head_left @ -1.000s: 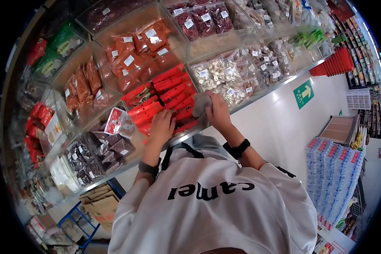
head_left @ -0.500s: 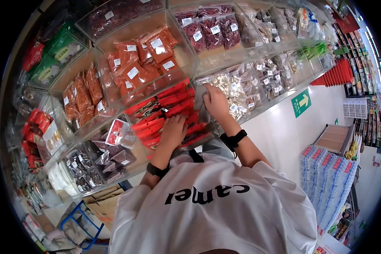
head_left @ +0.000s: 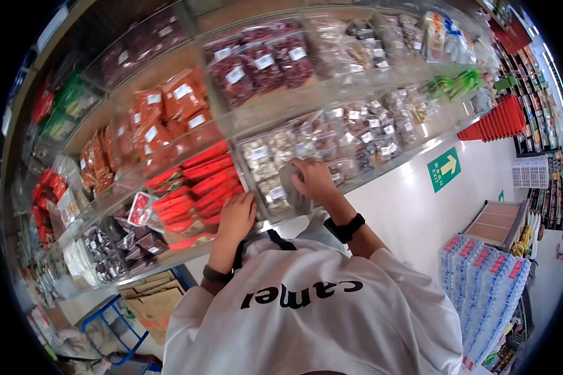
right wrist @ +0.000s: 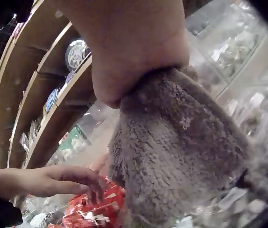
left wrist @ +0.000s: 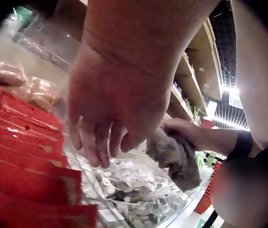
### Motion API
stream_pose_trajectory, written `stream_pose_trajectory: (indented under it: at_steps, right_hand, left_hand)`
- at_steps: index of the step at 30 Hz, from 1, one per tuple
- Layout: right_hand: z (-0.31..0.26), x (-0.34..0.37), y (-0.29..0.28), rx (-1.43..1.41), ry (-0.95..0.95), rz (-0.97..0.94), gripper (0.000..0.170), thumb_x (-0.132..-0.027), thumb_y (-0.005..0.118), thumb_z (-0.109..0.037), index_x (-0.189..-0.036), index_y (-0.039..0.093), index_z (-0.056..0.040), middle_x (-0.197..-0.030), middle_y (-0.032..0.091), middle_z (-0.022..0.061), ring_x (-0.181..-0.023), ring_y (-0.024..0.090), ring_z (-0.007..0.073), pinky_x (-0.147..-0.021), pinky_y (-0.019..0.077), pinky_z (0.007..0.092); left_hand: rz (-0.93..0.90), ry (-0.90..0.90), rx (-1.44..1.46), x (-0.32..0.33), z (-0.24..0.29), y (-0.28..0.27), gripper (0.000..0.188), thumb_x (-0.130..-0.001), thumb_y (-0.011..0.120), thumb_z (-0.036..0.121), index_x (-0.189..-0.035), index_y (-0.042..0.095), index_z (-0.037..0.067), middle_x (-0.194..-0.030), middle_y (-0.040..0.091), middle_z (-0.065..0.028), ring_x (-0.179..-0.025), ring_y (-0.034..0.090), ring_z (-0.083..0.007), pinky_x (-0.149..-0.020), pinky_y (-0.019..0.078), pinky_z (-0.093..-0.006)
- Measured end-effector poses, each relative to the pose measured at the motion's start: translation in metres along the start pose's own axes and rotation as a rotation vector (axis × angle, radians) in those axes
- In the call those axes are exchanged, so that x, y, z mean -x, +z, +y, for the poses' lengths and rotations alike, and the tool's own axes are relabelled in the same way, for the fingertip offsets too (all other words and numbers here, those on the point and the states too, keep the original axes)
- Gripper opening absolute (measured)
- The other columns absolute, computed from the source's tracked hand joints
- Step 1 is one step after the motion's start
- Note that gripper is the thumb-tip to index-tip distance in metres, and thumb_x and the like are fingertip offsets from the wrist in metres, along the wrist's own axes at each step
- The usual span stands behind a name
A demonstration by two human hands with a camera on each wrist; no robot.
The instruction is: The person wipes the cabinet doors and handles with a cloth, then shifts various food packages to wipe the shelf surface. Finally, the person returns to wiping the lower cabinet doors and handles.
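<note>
My right hand (head_left: 316, 180) grips a grey fuzzy cloth (head_left: 292, 187), which hangs over the front of a bin of pale, sliced dried goods in clear bags (head_left: 263, 164). In the right wrist view the cloth (right wrist: 172, 147) drapes down in folds from that hand. My left hand (head_left: 236, 217) is beside it, at the right end of the bin of red packets (head_left: 197, 187). Seen from the left wrist, the left hand (left wrist: 117, 104) has its fingers loosely extended over the clear divider (left wrist: 96, 190) between the two bins and holds nothing.
Farther back, clear-walled bins hold orange-red bags (head_left: 169, 112) and dark red bags (head_left: 263, 62). Dark bags (head_left: 150, 244) lie at the left. To the right are a green exit sign (head_left: 444, 169) on the floor, stacked bottle packs (head_left: 485, 269) and red baskets (head_left: 494, 119).
The right hand has carried the cloth from the red packets to the pale bags' bin. My left hand has shifted from the packets to their right end. The head view has swung right.
</note>
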State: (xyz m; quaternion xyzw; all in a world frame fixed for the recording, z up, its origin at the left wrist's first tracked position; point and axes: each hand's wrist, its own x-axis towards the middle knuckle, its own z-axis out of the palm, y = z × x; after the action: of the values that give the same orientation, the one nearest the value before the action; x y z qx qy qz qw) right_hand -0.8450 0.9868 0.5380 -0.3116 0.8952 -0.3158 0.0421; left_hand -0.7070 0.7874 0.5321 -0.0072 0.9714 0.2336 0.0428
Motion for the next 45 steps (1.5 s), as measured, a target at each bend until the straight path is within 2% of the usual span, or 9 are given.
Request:
stream_pose_trajectory:
  at_steps: [7,10,13,19,27,34,38,43,45]
  right_hand:
    - [0.154,0.117,-0.136,-0.058,0.119,0.044,0.025,-0.073,0.056,-0.019,-0.095,0.06,-0.0065,-0.075,0.06,0.0176,-0.07,0.059,0.0353,-0.065,0.0481,0.0438]
    - [0.218,0.171,-0.203,-0.092,0.232,0.078,0.025,-0.073,0.055,-0.018,-0.095,0.06,-0.0067,-0.075,0.06,0.0176,-0.072,0.058,0.0362,-0.066,0.0474,0.044]
    - [0.275,0.205,-0.265,-0.103,0.34,0.13,0.024,-0.074,0.054,-0.016,-0.095,0.061,-0.0076,-0.076,0.06,0.0171,-0.073,0.058,0.0361,-0.067,0.0474,0.0439]
    - [0.416,0.218,-0.356,0.002,0.353,0.22,0.023,-0.073,0.054,-0.016,-0.094,0.062,-0.0073,-0.075,0.059,0.0163,-0.073,0.059,0.0349,-0.067,0.048,0.0424]
    - [0.582,0.191,-0.487,0.014,0.296,0.2,0.025,-0.074,0.052,-0.01,-0.096,0.06,-0.0053,-0.083,0.06,0.0161,-0.078,0.058,0.0351,-0.071,0.0478,0.0397]
    - [0.759,0.287,-0.607,-0.024,0.522,0.336,0.025,-0.075,0.053,-0.014,-0.097,0.06,-0.0059,-0.08,0.06,0.017,-0.076,0.059,0.0354,-0.068,0.0472,0.0406]
    - [0.869,0.344,-0.664,0.037,0.637,0.346,0.025,-0.076,0.052,-0.014,-0.098,0.06,-0.0053,-0.083,0.06,0.0173,-0.078,0.058,0.0362,-0.07,0.0467,0.0417]
    - [0.955,0.367,-0.747,0.043,0.578,0.358,0.026,-0.078,0.05,-0.012,-0.101,0.058,-0.0056,-0.089,0.06,0.0184,-0.085,0.057,0.0355,-0.074,0.0459,0.0417]
    - [0.998,0.366,-0.768,-0.031,0.539,0.423,0.028,-0.079,0.05,-0.011,-0.106,0.056,-0.0068,-0.091,0.059,0.0186,-0.087,0.057,0.0356,-0.077,0.0455,0.0414]
  left_hand:
    - [-0.037,-0.022,0.118,-0.066,0.177,0.07,0.014,-0.075,0.054,0.004,-0.088,0.051,0.008,-0.086,0.057,-0.0114,-0.086,0.056,-0.0309,-0.077,0.0412,-0.0425]
    - [0.045,0.094,0.168,-0.108,0.264,0.096,0.013,-0.074,0.053,0.001,-0.084,0.047,0.008,-0.084,0.055,-0.011,-0.083,0.055,-0.0325,-0.075,0.0414,-0.0414]
    - [0.0,0.152,0.163,-0.148,0.344,0.118,0.012,-0.075,0.052,0.001,-0.083,0.048,0.008,-0.083,0.055,-0.0094,-0.082,0.055,-0.031,-0.074,0.0415,-0.0411]
    - [-0.053,0.278,0.123,-0.234,0.447,0.19,0.015,-0.076,0.052,0.001,-0.087,0.048,0.01,-0.084,0.053,-0.008,-0.082,0.056,-0.0295,-0.074,0.042,-0.0404]
    - [0.036,0.232,0.148,-0.383,0.595,0.279,0.014,-0.076,0.052,0.0,-0.085,0.048,0.009,-0.084,0.054,-0.0094,-0.085,0.055,-0.0314,-0.074,0.0413,-0.0424]
    - [-0.032,0.295,0.174,-0.48,0.748,0.335,0.013,-0.077,0.052,0.002,-0.087,0.049,0.009,-0.086,0.055,-0.0096,-0.085,0.054,-0.0318,-0.076,0.0409,-0.0418]
    - [0.004,0.214,0.112,-0.52,0.824,0.382,0.012,-0.078,0.052,0.003,-0.088,0.048,0.008,-0.088,0.055,-0.0108,-0.085,0.055,-0.0325,-0.076,0.0414,-0.0423]
    - [0.073,0.066,0.151,-0.555,0.915,0.425,0.011,-0.079,0.051,0.003,-0.089,0.048,0.007,-0.09,0.056,-0.0113,-0.085,0.055,-0.0343,-0.074,0.0417,-0.0433]
    - [0.009,0.007,0.161,-0.57,0.944,0.436,0.011,-0.079,0.05,0.003,-0.09,0.048,0.007,-0.091,0.056,-0.012,-0.084,0.054,-0.0354,-0.073,0.0418,-0.0443]
